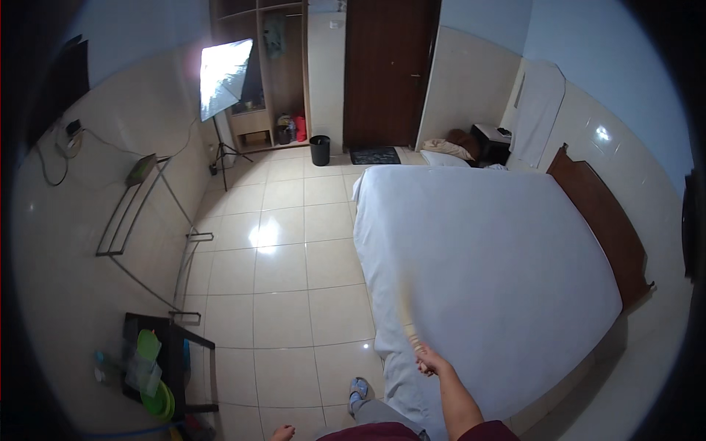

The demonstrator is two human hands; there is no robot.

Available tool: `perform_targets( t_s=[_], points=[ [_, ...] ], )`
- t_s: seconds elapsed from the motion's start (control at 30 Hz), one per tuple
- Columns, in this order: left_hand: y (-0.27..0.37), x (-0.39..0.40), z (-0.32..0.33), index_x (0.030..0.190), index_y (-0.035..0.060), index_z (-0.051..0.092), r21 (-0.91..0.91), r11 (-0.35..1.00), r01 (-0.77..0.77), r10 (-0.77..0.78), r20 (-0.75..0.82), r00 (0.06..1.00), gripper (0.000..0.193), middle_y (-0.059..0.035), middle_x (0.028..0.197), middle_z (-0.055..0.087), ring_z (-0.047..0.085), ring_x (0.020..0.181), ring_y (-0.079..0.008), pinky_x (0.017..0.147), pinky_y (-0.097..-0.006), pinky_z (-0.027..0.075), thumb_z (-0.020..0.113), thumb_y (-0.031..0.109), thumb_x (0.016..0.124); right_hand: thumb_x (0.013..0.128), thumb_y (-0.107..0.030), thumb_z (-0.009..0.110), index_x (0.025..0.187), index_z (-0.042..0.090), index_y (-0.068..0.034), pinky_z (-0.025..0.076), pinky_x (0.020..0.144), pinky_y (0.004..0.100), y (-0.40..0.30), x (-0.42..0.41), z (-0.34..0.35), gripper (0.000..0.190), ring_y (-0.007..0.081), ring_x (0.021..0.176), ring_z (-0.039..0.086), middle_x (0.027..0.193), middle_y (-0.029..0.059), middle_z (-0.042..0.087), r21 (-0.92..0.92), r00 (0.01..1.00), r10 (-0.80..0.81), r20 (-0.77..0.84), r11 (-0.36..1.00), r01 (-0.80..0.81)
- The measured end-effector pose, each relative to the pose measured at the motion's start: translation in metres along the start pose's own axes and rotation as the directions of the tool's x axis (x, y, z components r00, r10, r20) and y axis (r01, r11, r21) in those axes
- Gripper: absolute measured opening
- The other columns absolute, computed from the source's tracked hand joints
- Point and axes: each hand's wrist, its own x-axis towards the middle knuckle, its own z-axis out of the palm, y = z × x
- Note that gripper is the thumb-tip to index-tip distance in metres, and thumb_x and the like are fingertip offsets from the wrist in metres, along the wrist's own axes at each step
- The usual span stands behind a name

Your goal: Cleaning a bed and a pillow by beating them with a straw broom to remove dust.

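My right hand (432, 362) grips the bound, pale handle of a hand broom (408, 320). The broom's far end is blurred and points away from me over the near left part of the bed. Beneath it a white sheet (485, 248) covers the mattress, fairly smooth on top and wrinkled where it hangs down the left side. Low at the picture's bottom edge, my left hand (283, 433) hangs above the tiled floor, partly cut off. Nothing shows in it, and its fingers are too small to read.
A wooden headboard (601, 220) borders the bed's right end. To the left are a metal rack (143, 204) and a dark table (165, 353) with green dishes. Farther back stand a lit softbox (225, 77) on a tripod, a black bin (320, 151) and a brown door (383, 77).
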Motion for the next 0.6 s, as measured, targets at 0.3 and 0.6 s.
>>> perform_targets(
  t_s=[0.3, 0.6],
  points=[
    [0.190, 0.024, -0.069, 0.105, 0.0003, 0.055, -0.242, 0.958, -0.151, 0.115, -0.153, 0.981, 0.034, -0.0062, 0.078, 0.060, 0.054, 0.066, -0.0136, 0.055, -0.0265, 0.043, 0.054, 0.019, 0.076, 0.084, -0.022, 0.055, 0.136, 0.025, -0.023, 0.043, 0.042, 0.0283, -0.093, 0.118, 0.034, 0.060, 0.0132, 0.050, 0.050, 0.078, 0.0050, 0.055, 0.084, 0.980, -0.145, -0.137, 0.984, 0.157],
    [0.250, 0.185, -0.186, 0.117, 0.0028, 0.044, 0.019, 0.999, -0.038, 0.035, 0.144, 0.989, 0.043, -0.0136, 0.101, 0.059, 0.058, 0.087, -0.0226, 0.073, -0.0398, 0.047, 0.048, 0.031, 0.085, 0.085, -0.023, 0.050, 0.137, 0.016, -0.023, 0.042, 0.037, 0.0293, -0.223, 0.211, 0.106, 0.062, 0.0145, 0.046, 0.050, 0.075, 0.0076, 0.056, 0.032, 0.966, -0.240, -0.092, 0.969, 0.244]
  ],
)
